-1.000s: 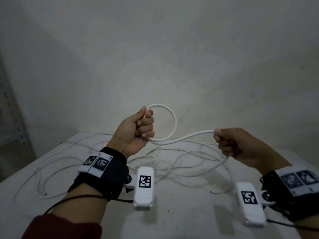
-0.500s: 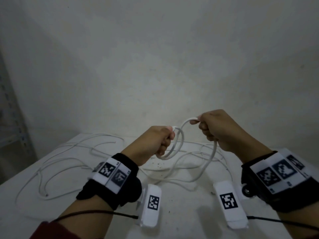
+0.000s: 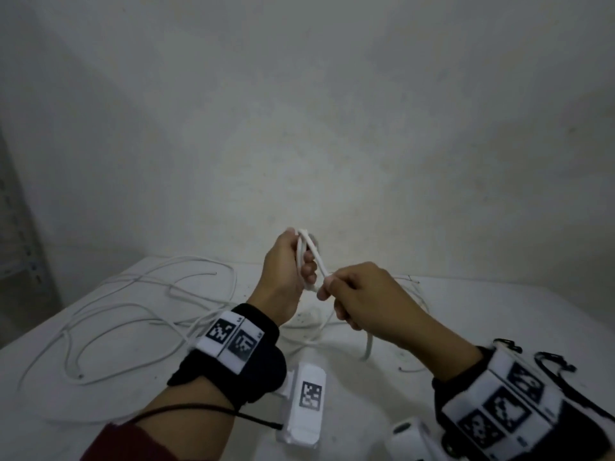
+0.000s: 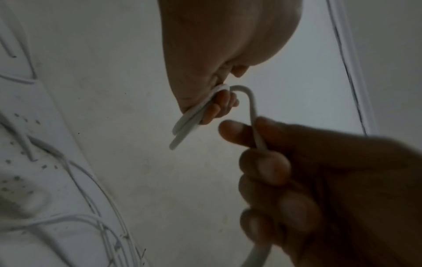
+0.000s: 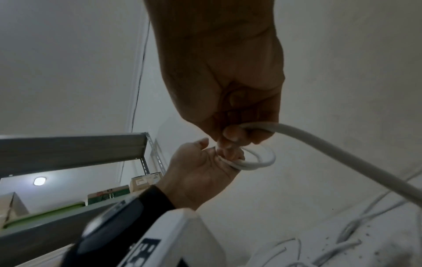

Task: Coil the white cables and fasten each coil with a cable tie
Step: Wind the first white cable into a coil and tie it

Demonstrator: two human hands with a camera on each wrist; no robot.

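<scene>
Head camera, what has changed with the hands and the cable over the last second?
The right hand swung in from the right, bringing cable to the left hand, which now grips a second loop in its small coil. The loose cables lie on the table as before.

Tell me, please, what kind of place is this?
Probably a storeroom or plain workroom. A metal shelf rack stands by bare walls, cardboard boxes are stacked behind it, and loose white cables lie spread on a white table.

Metal shelving [image 5: 73, 150], cardboard boxes [image 5: 146, 180], lit wall lamp [image 5: 40, 181].
</scene>
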